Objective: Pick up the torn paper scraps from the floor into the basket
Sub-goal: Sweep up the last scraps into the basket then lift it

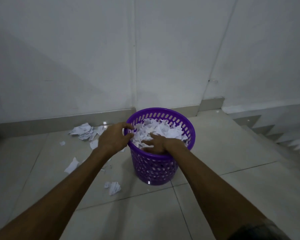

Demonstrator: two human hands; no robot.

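Head view looks down on a purple plastic basket (160, 163), a round tub with slotted, perforated walls, standing on pale glossy floor tiles (215, 153) near the wall corner. It is heaped nearly to the rim with white torn paper (158, 129) — thin, crumpled, ragged-edged, some pieces with faint print.

The right hand (157, 143) lies inside the basket with fingers spread flat on the heap, apparently pressing it down; it grasps nothing that I can see. The left hand (113, 137) is at the basket's left rim, fingers curled over the edge as if steadying it, though whether it truly grips the rim or a scrap I cannot tell.

What remains lies all to the left of the basket: a loose pile of scraps (84, 131) beyond the left hand toward the skirting, a flat single scrap (71, 165) left of the basket's wall, and a crumpled clump (113, 187) left of its base, nearer the person. No scraps show on the right side. So the left hand is the nearer one — a short reach outward and down should serve. Light, limp paper will likely need pinching or scooping.
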